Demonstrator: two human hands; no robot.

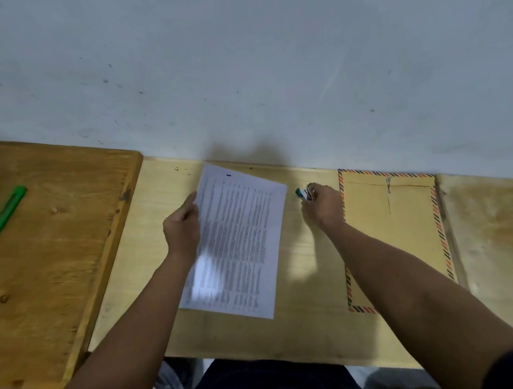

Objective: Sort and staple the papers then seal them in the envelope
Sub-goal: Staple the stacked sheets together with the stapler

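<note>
A stack of printed white papers is lifted off the pale wooden table, tilted, and my left hand grips its left edge. To the right of the papers, my right hand is curled around a small teal stapler near the wall. A brown envelope with a striped red and black border lies flat at the right, partly under my right forearm. Its flap end points toward the wall.
A green utility knife lies on a darker wooden table at the left. A grey-white wall runs along the far edge of both tables. My lap shows below the near edge.
</note>
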